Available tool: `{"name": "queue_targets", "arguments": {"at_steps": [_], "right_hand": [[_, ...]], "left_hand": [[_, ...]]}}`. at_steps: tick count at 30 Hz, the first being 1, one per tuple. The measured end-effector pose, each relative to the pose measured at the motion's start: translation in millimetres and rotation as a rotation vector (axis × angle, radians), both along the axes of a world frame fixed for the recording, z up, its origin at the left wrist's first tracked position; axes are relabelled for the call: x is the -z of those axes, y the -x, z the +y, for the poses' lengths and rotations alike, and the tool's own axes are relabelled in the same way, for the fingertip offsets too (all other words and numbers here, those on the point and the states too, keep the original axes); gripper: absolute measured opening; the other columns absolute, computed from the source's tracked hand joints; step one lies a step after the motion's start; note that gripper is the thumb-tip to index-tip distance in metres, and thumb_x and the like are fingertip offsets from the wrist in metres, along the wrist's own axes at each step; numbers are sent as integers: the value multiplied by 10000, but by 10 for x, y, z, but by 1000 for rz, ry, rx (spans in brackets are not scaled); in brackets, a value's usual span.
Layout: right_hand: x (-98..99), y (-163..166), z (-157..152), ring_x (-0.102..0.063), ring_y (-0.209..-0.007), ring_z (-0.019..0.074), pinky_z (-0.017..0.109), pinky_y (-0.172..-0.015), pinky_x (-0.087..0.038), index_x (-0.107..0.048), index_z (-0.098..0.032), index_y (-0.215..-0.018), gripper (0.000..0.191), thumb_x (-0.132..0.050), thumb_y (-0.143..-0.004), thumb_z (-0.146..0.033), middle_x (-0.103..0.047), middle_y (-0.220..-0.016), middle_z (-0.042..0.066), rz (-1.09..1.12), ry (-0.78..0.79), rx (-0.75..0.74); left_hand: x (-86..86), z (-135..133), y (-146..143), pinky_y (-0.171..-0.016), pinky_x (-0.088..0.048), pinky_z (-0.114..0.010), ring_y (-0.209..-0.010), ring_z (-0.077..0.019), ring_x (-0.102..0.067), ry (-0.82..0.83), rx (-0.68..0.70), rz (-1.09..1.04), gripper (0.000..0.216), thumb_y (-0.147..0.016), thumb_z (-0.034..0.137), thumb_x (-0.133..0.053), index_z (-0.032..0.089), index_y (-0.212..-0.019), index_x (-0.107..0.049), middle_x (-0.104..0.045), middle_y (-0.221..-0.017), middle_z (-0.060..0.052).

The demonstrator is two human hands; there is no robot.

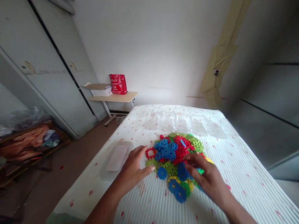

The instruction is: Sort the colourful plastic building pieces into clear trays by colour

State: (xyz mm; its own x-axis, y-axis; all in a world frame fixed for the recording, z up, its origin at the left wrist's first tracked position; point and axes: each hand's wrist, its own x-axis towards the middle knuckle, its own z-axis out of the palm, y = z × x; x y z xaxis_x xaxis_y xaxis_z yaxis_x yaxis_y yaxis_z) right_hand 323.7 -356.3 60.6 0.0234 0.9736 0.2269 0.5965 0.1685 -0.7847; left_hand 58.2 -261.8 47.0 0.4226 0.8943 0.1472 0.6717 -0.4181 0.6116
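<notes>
A mixed heap of plastic gear-shaped building pieces point(179, 152) in red, blue, green and yellow lies on the bed before me. My left hand point(135, 166) is at the heap's left side, thumb and fingers spread, holding nothing. Close to its fingertips is a red square piece point(150, 153) with an open middle. Over the right side of the heap, my right hand point(206, 174) has its fingers curled and thumb near the index fingertip; anything pinched there is too small to make out. Blue round pieces point(179, 193) lie at the heap's near edge.
Clear plastic containers point(182, 123) stand in a row behind the heap. Left of my left hand is a clear container with a pale lid or block point(118, 158). A small table point(123, 97) beyond the bed bears a red bag point(118, 84) and a box point(101, 91).
</notes>
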Motion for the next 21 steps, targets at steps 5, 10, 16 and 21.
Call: {"name": "queue_targets", "arguments": {"at_steps": [5, 10, 16, 21], "right_hand": [[258, -914, -179, -641, -918, 284, 407, -717, -543, -445, -234, -1289, 645, -541, -756, -584, -599, -1168, 130, -458, 40, 360], [732, -1306, -450, -553, -1118, 288, 417, -861, -513, -308, -282, -1395, 736, -578, -748, -507, -491, -1323, 118, -483, 109, 196], [877, -1119, -322, -398, -1257, 329, 475, -968, -413, -260, -273, -1422, 857, -667, -675, -373, -403, -1396, 127, -513, 48, 166], [804, -925, -111, -439, -1210, 329, 529, -1016, -311, -267, -262, -1413, 839, -655, -676, -356, -441, -1357, 135, -528, 49, 149]], "left_hand": [[225, 139, -415, -1064, -126, -599, -1384, -375, 2, 185, 102, 222, 1184, -509, 619, -710, 297, -1450, -68, -27, -1534, -106], [376, 254, -592, -1060, -58, -613, -1381, -385, 17, 183, 140, 274, 1237, -469, 661, -710, 316, -1447, -35, 5, -1533, -116], [453, 208, -643, -1033, -28, -658, -1367, -429, -10, 150, 216, 216, 1279, -419, 689, -716, 331, -1443, -39, 10, -1528, -138], [500, 128, -698, -1018, -43, -673, -1361, -448, 3, 102, 234, 211, 1333, -331, 642, -773, 347, -1438, -94, 36, -1525, -146]]}}
